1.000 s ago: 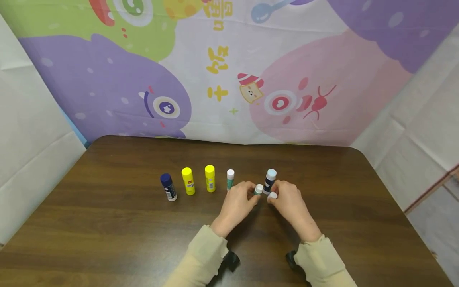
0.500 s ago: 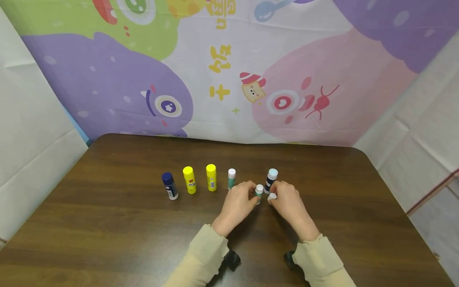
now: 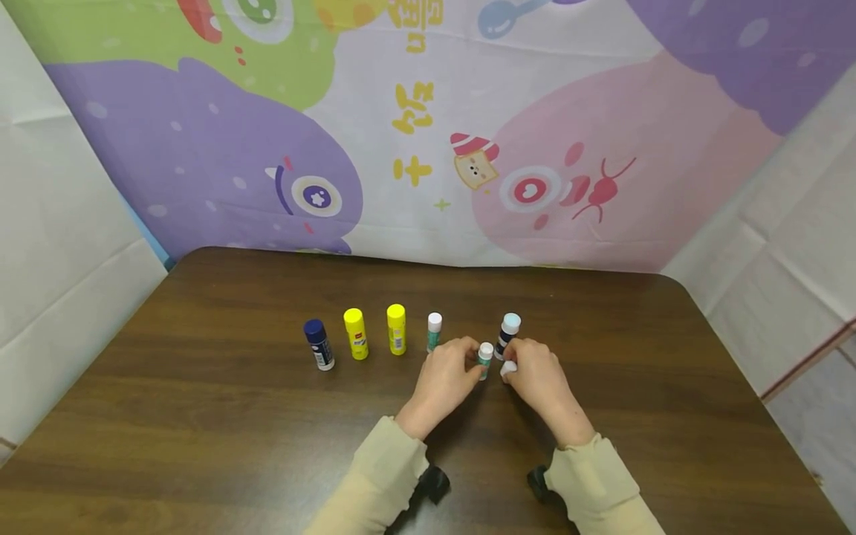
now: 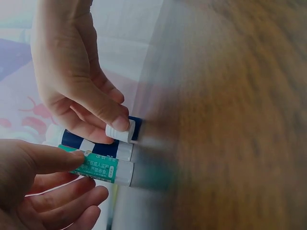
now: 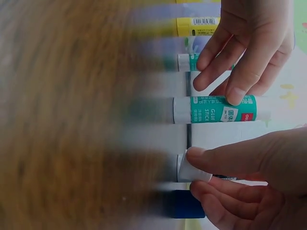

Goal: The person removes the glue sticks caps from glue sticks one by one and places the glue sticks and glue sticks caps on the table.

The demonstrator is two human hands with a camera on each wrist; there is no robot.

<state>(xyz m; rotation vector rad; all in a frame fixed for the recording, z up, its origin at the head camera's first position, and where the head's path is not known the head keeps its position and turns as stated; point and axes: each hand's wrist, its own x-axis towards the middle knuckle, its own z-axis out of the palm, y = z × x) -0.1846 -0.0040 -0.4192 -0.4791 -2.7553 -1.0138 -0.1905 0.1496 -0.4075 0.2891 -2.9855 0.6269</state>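
My left hand (image 3: 446,379) grips an upright green-and-white glue stick (image 5: 223,109) between thumb and fingers. Its white top (image 3: 486,348) faces up in the head view. Just to the right, my right hand (image 3: 540,380) pinches a small white cap (image 5: 195,170) between thumb and fingertips, low near the tabletop and tilted. Cap and held glue stick are apart. Right behind the right fingers stands a dark blue glue stick with a pale blue top (image 3: 511,324). A second green glue stick (image 3: 434,332) stands behind the left hand, its lower part partly hidden.
Left of the hands, two yellow glue sticks (image 3: 397,329) (image 3: 357,334) and a navy-capped glue stick (image 3: 319,345) stand in a loose row on the brown wooden table (image 3: 221,416). A printed cartoon cloth (image 3: 414,215) hangs along the far edge.
The head view has shifted slightly, so the standing glue sticks appear a little farther right. More of the held glue stick's green body shows, and the white cap looks more tilted.
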